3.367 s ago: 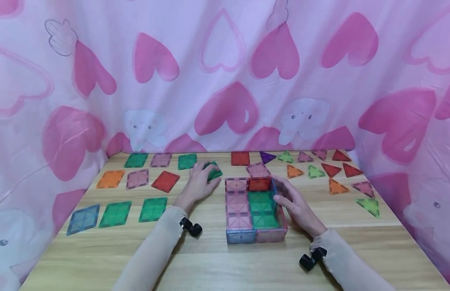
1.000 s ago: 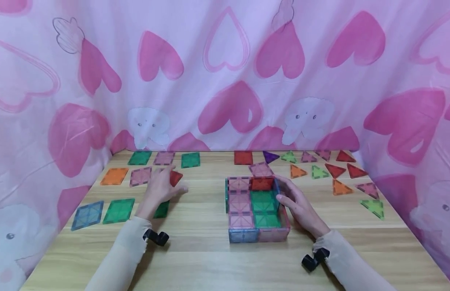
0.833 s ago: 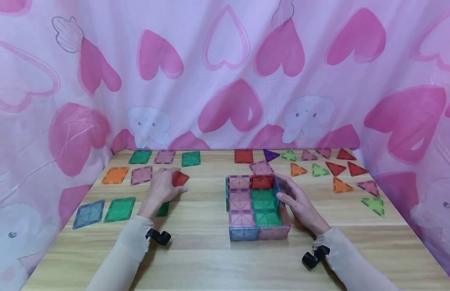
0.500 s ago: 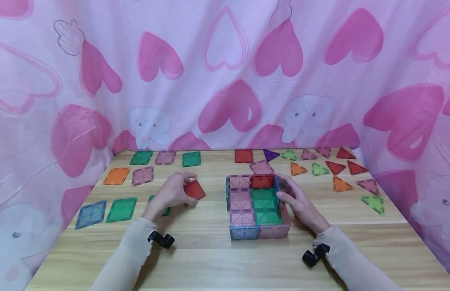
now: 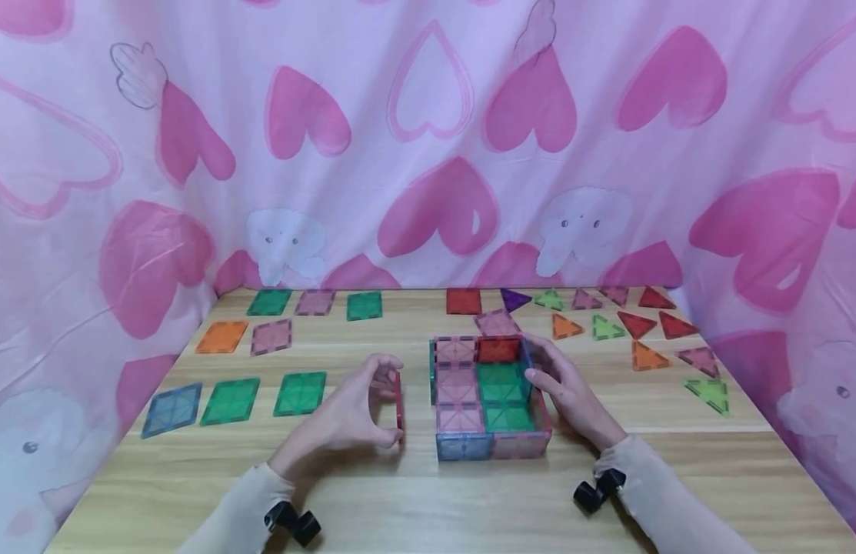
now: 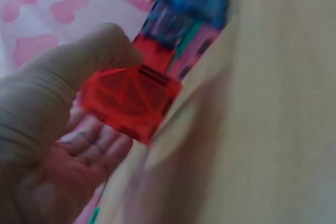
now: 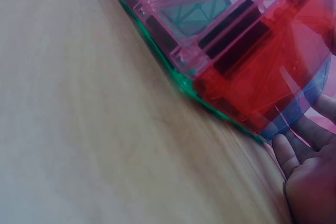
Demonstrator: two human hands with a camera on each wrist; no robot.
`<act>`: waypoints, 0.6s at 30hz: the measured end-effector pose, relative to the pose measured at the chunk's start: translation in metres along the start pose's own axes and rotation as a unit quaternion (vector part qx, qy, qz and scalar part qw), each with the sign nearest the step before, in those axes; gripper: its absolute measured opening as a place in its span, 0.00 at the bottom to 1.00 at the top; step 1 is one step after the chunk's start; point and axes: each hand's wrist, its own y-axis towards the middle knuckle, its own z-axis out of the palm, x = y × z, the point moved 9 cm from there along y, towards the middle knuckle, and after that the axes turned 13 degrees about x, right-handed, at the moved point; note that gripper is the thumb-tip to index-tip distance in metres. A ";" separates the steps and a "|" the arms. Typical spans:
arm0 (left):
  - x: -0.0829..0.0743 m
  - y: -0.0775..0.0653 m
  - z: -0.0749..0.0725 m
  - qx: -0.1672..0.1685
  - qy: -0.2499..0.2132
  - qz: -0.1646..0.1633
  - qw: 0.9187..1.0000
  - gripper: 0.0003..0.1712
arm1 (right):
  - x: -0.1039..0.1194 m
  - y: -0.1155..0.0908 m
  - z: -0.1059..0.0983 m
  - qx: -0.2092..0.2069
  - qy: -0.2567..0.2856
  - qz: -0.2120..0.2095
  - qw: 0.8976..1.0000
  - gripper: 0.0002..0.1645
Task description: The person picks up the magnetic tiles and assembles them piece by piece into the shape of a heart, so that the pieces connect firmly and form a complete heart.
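Observation:
In the head view my left hand (image 5: 348,408) pinches a red square magnetic tile (image 5: 399,400) between thumb and fingers, on edge, just left of a low open box. In the left wrist view that red tile (image 6: 128,100) is tilted, the thumb at its upper edge. The magnetic tile box (image 5: 462,446) has pink and green squares for its floor and upright tiles round it. A green tile (image 5: 432,377) stands along the back of its left side. My right hand (image 5: 569,388) holds the box's right wall, thumb inside the rim, fingers outside.
Square tiles lie at the left, among them a green one (image 5: 300,393), an orange one (image 5: 221,337) and a blue one (image 5: 171,410). Behind the box are a red square (image 5: 464,301) and a pink square (image 5: 495,322). Several triangles, including an orange one (image 5: 649,356), lie at the right. A pink curtain (image 5: 428,154) surrounds the table.
A green tile carried by my left hand now stands at the box's left side. That hand then picked up the red square, brought it rightward and turned it upright. My right hand stayed put.

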 end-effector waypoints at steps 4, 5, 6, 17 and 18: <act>-0.009 0.003 0.020 0.008 -0.062 0.050 0.997 0.60 | 0.000 0.001 -0.001 -0.002 0.002 0.001 1.000 0.36; -0.010 0.004 0.024 0.009 -0.077 0.055 0.995 0.60 | 0.000 0.001 -0.001 -0.001 0.003 -0.001 1.000 0.36; -0.010 0.005 0.028 0.009 -0.091 0.058 0.994 0.60 | 0.001 0.001 0.000 0.000 0.004 -0.003 1.000 0.36; -0.011 0.016 0.047 0.010 -0.142 0.060 0.988 0.58 | 0.002 -0.004 0.002 0.014 0.000 0.026 1.000 0.37; -0.010 0.015 0.048 0.011 -0.143 0.057 0.988 0.59 | 0.003 -0.007 0.003 0.018 -0.001 0.031 0.999 0.37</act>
